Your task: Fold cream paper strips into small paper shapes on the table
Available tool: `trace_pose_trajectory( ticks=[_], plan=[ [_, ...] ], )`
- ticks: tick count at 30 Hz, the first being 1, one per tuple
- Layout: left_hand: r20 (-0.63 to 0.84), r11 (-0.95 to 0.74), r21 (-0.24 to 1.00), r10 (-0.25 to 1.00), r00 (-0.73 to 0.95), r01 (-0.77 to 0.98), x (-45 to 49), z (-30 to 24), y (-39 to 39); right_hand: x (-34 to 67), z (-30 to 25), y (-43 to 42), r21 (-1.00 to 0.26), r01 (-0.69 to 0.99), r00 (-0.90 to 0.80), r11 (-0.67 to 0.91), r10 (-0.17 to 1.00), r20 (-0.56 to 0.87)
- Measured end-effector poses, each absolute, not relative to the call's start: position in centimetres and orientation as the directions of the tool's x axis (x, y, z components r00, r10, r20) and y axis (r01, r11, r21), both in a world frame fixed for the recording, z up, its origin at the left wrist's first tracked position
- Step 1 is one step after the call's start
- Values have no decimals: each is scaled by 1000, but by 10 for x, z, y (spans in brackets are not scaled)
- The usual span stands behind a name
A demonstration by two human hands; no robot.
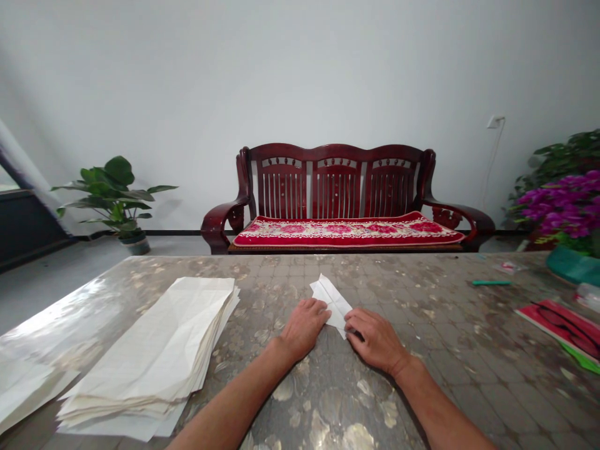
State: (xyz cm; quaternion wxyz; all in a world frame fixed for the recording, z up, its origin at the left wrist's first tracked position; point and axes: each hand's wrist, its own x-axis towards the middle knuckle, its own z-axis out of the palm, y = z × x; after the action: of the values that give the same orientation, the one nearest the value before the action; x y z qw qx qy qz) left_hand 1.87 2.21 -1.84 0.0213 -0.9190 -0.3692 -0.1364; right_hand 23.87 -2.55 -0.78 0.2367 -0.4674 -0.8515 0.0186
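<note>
A small folded sheet of white paper (pixel 334 301) lies at a slant on the patterned tabletop, with a pointed end away from me and crease lines across it. My left hand (pixel 307 324) is at its left edge, the fingers bent together and holding the paper against the table. At the lower right corner, my right hand (pixel 375 337) pinches the paper between thumb and curled fingers. The fingertips cover parts of both edges. To the left of my hands rests a thick stack of off-white paper sheets (pixel 154 347), its edges uneven.
More paper (pixel 28 387) lies at the far left. On the right are a green pen (pixel 490 283), dark-framed glasses (pixel 569 325) on a red booklet (pixel 539 314), and purple flowers (pixel 565 203) in a teal pot (pixel 574 265). Beyond the table (pixel 262 269) stands a wooden bench (pixel 335 187).
</note>
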Motion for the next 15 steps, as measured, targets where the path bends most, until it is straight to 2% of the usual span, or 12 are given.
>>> trace_pose_trajectory(
  ticks=[4,8,15],
  plan=[
    [255,-743,110,663,703,660,21,-20,23,237,-8,-26,-252,801,-439,544,818,372],
    [235,-739,79,666,708,669,19,-16,19,234,-2,-30,-274,829,-400,487,859,319],
    [237,-733,47,669,705,679,18,-4,9,225,-3,-32,-171,888,-370,426,885,284]
  ],
)
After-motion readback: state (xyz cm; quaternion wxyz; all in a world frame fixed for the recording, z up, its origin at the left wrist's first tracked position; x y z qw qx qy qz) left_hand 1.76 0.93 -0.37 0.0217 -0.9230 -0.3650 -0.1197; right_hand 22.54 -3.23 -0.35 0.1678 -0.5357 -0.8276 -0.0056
